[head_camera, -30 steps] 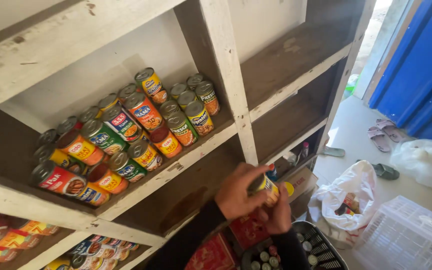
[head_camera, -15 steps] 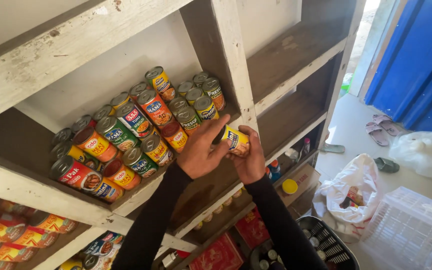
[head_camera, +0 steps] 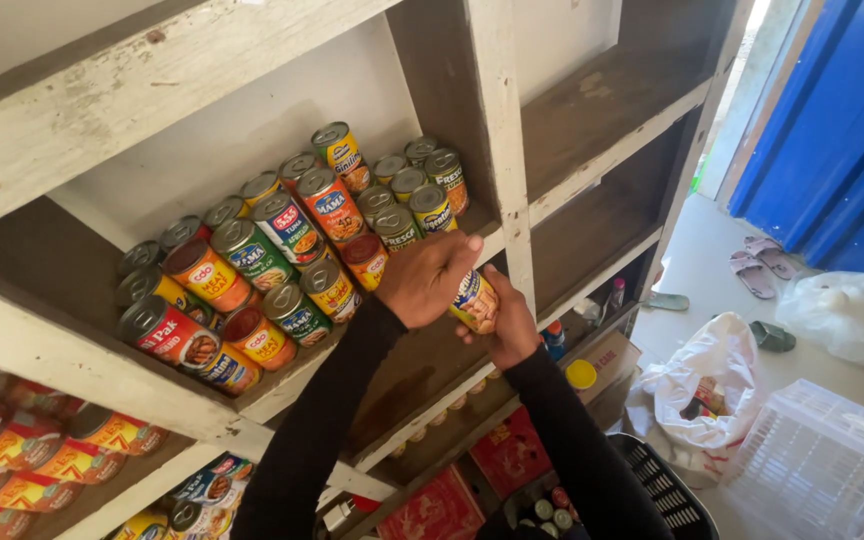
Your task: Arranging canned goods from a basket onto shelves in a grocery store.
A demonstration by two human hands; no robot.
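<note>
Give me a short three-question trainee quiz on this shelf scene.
1. True or false: both hands, left hand and right hand, are on one yellow-labelled can.
2. The white plastic crate stands: A) on the shelf B) on the floor at lower right C) in the person's hands.
3. Fill in: the stacked cans sit on a wooden ____.

Key: 1 true; 2 B; 3 shelf.
</note>
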